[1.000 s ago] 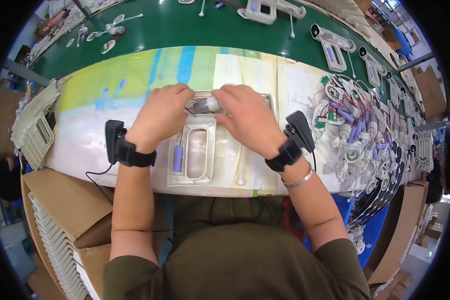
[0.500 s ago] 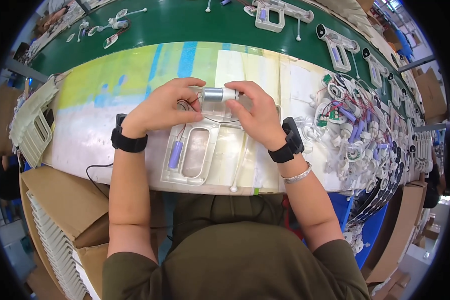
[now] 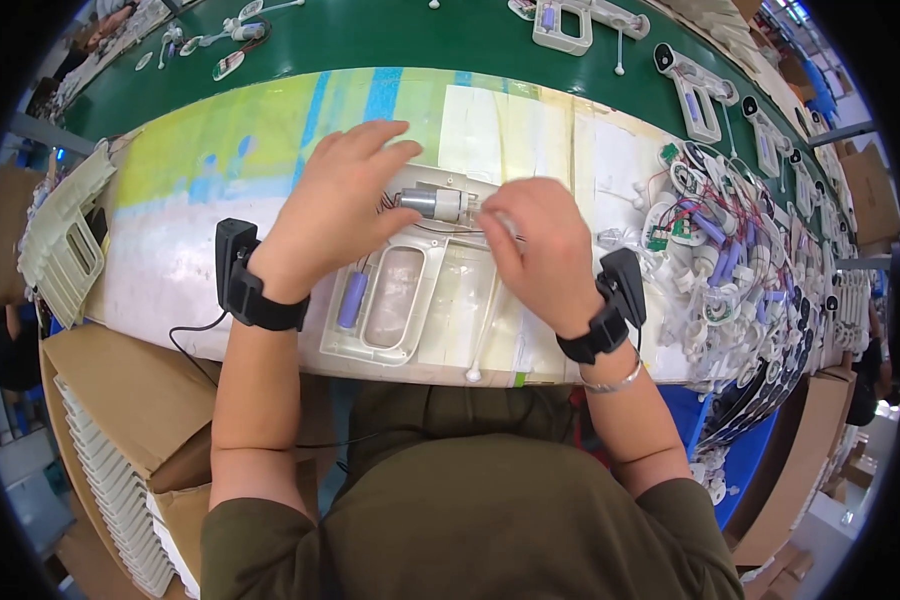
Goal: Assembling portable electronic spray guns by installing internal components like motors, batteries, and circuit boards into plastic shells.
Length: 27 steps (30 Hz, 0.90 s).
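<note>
A silver motor with a white end piece [image 3: 438,204] lies in the upper part of a white plastic housing shell [image 3: 425,300]. My left hand [image 3: 345,200] is open above the motor's left end, fingers spread and thumb near its wires. My right hand [image 3: 545,245] is closed at the motor's right end, thumb and index fingertips together; what they pinch, if anything, is hidden. In the shell's handle sits a purple battery cell [image 3: 352,300], joined by thin wires. A white cord with a round end [image 3: 474,374] runs down beside the handle.
A heap of wired parts and purple cells [image 3: 715,250] covers the bench's right side. White shells [image 3: 65,240] are stacked at the left, above an open cardboard box [image 3: 130,400]. Part-built units [image 3: 690,90] lie on the green surface [image 3: 320,45] beyond.
The motor has gone down into the shell. My left hand has let go of it and lifted, its fingers spreading. My right hand has shifted right and slightly down.
</note>
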Tool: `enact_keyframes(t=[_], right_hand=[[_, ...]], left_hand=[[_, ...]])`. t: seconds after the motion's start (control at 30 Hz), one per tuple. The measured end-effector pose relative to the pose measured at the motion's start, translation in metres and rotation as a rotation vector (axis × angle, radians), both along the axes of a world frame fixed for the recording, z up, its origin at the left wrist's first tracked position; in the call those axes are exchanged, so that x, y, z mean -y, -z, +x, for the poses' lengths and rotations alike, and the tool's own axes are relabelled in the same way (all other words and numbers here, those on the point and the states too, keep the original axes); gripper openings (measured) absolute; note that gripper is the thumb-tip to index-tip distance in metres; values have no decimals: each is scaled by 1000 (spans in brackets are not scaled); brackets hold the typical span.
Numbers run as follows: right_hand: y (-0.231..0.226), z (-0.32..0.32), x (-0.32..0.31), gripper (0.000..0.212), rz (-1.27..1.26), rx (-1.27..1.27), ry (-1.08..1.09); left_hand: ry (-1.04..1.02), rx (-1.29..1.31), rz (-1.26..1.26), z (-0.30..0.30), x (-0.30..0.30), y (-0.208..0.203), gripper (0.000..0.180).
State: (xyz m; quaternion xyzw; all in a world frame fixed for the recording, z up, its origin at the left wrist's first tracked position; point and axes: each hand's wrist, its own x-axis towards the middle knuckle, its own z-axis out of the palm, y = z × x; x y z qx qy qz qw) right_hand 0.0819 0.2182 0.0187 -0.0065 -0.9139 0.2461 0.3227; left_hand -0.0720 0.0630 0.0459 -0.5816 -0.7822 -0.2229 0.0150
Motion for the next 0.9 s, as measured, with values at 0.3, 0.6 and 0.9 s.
enact_keyframes(t=[0.3,0.6,0.9], right_hand=[[26,5,8,15,235,65,-12],[24,6,3,12,246,128,-14],[21,16,2,14,197,122,-31]], left_hand=[[151,38,-196,5,-27,12,57],[229,-28,-222,0,-41,10,56],[323,-16,-330,4,-39,0,62]])
